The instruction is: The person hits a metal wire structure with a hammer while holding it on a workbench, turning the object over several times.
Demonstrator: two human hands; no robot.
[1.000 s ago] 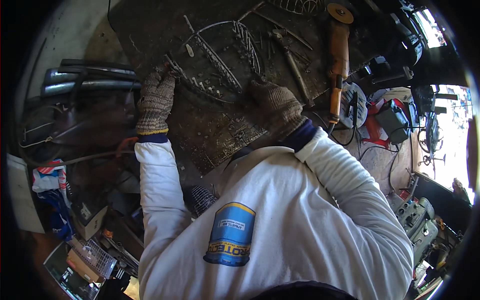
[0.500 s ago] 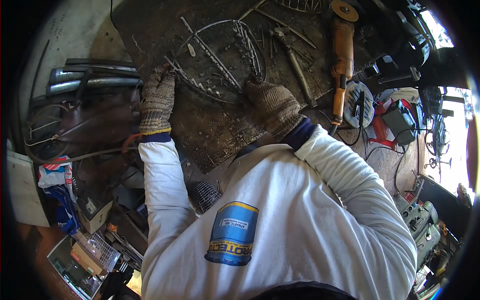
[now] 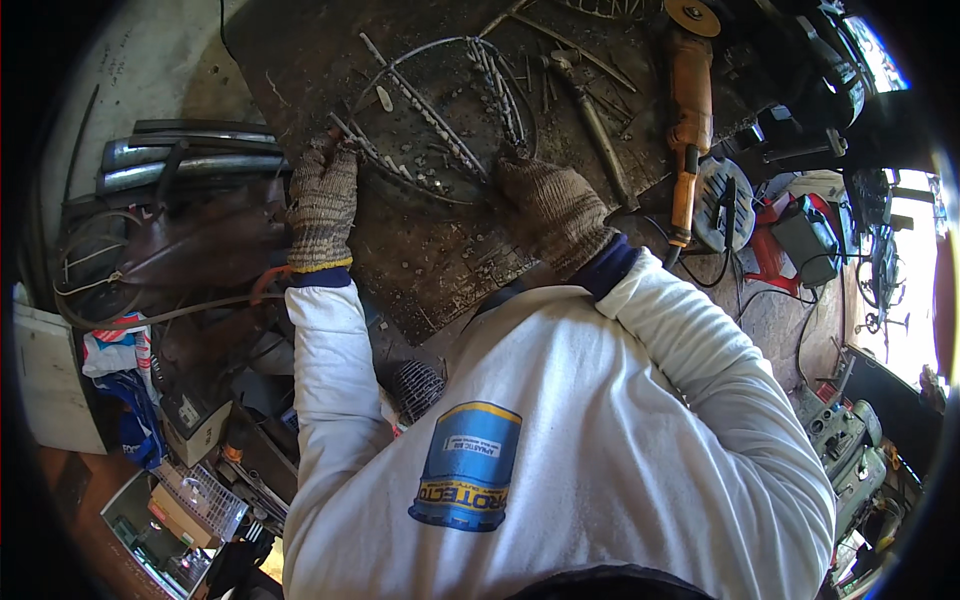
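A round metal wire hoop (image 3: 430,45) lies on the dark, dirty metal worktop (image 3: 400,235) in front of me. A straight rod (image 3: 424,108) crosses the hoop on a slant, and more short rods (image 3: 497,92) lie bunched along its right side. My left hand (image 3: 322,205), in a brown knitted glove, is closed at the hoop's left side, by the end of a rod. My right hand (image 3: 555,210), gloved alike, is closed at the hoop's lower right. Its fingertips are hidden by the glove's back. Small pale fragments are scattered inside the hoop.
An orange angle grinder (image 3: 690,110) lies right of the hoop, its cord trailing down. Between them is a metal bar (image 3: 600,140). Silvery metal tubes (image 3: 190,165) and a hose (image 3: 180,312) are at left. A red and grey case (image 3: 800,240) stands at right.
The whole view has shifted slightly. Both hands stay at the same places on the hoop, which appears not to have moved on the worktop.
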